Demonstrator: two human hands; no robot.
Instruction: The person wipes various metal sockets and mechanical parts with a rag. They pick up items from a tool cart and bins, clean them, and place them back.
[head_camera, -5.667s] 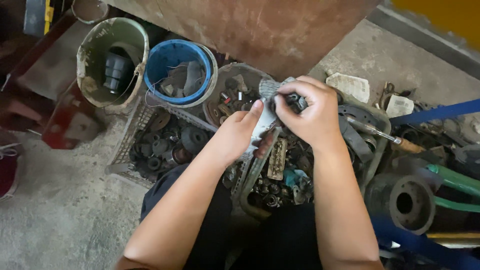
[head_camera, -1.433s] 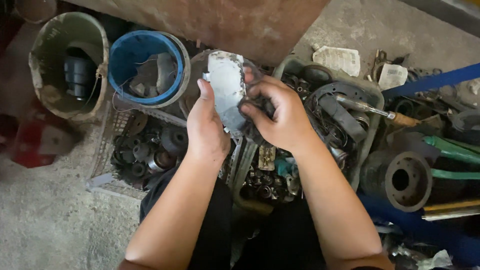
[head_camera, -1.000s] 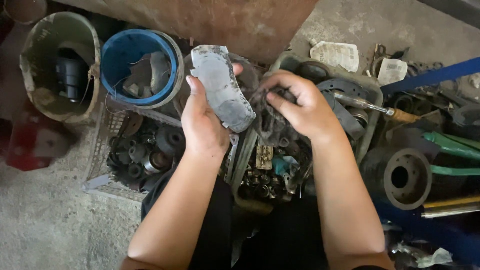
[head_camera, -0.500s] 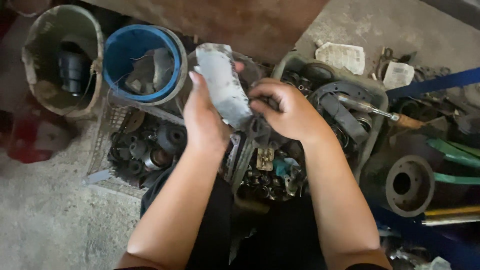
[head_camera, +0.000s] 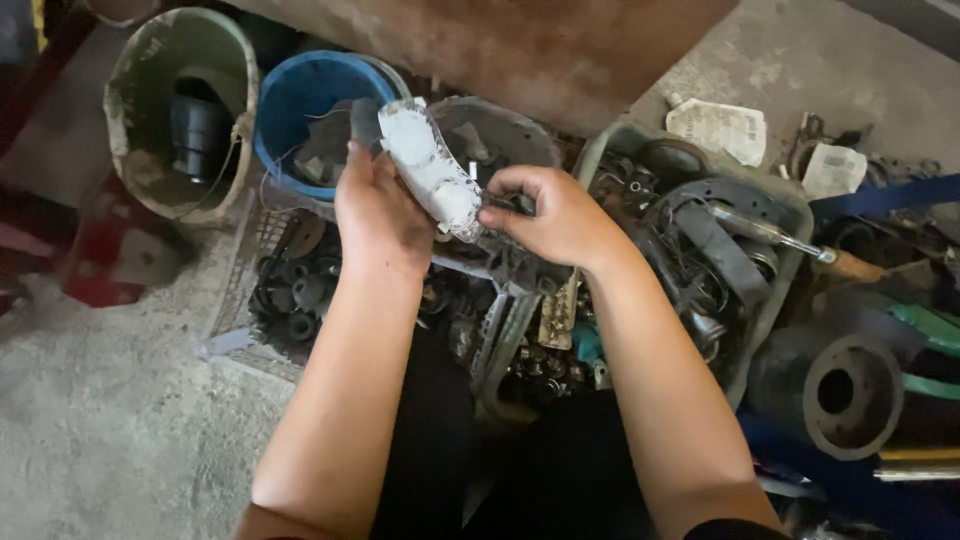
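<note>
My left hand (head_camera: 378, 212) holds up a pale grey, curved flat part (head_camera: 428, 170), gripping it along its left edge. My right hand (head_camera: 552, 216) is closed on the part's lower right end, with a dark rag or small piece tucked under its fingers; what that piece is cannot be made out. Both hands hover over a tray of small dark metal pieces (head_camera: 530, 340) in front of my knees.
A blue bucket (head_camera: 300, 110) and a dirty green bucket (head_camera: 175, 110) stand at the back left. A wire basket of black round parts (head_camera: 290, 290) sits left. A grey tub with belts and a screwdriver (head_camera: 720, 250) sits right, beside a heavy black pulley (head_camera: 835, 390).
The pale part was turned over in my hands and now sits tilted, its long face up. My right hand has moved from below it to its lower end.
</note>
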